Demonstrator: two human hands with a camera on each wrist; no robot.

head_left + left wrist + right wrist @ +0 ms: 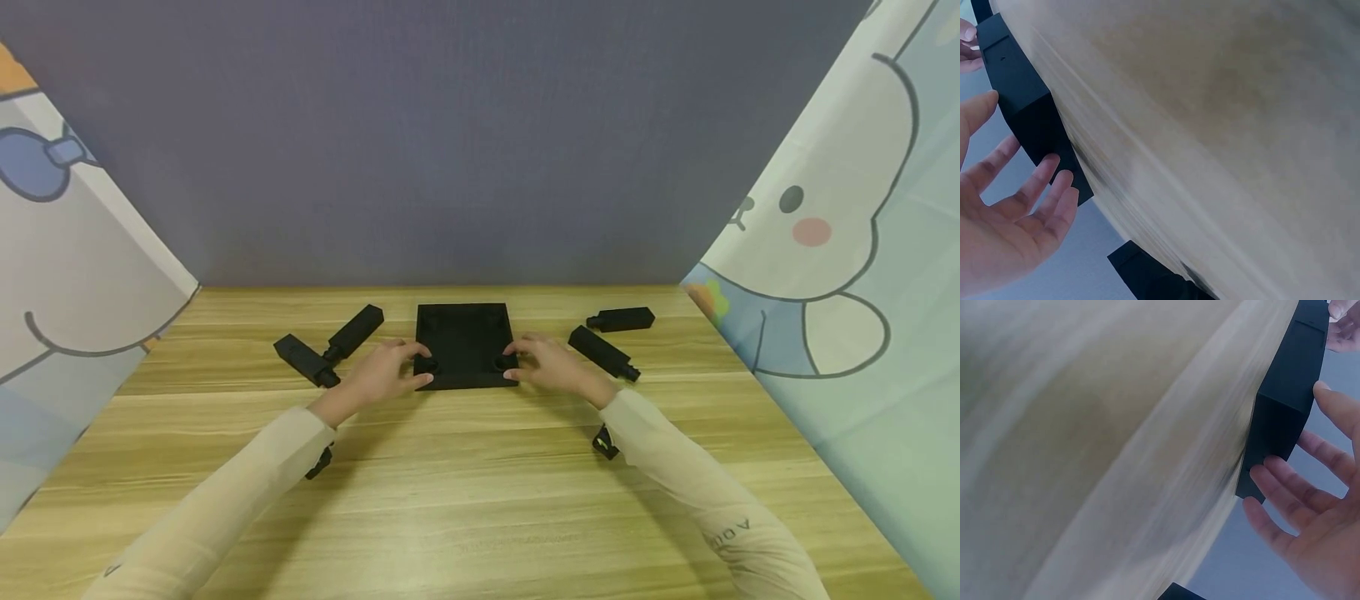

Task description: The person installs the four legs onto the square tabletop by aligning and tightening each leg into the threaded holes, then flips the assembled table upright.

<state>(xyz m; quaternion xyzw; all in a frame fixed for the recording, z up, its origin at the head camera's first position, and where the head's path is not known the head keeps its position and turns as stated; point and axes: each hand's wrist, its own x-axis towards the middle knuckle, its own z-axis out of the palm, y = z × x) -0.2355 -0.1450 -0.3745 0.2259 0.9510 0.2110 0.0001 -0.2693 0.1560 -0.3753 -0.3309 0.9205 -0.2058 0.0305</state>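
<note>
A shallow black square tray (465, 383) lies on the wooden table, with a round socket in each near corner. My left hand (386, 371) holds its near left corner, the thumb at the front and the index finger over the rim. My right hand (553, 364) holds the near right corner in the same manner. In the left wrist view, curved fingertips (1050, 159) touch the side of the tray (1016, 75). The right wrist view has the fingers (1272, 469) bent against the opposite side of the tray (1288, 369).
Left of the tray lie two black blocks with narrow ends, one nearer (300, 357) and one farther (358, 330). Two similar blocks lie right, one nearer (597, 348) and one farther (628, 319). Small black pieces (320, 461) (604, 442) show beside the sleeves. A grey panel (450, 167) stands behind.
</note>
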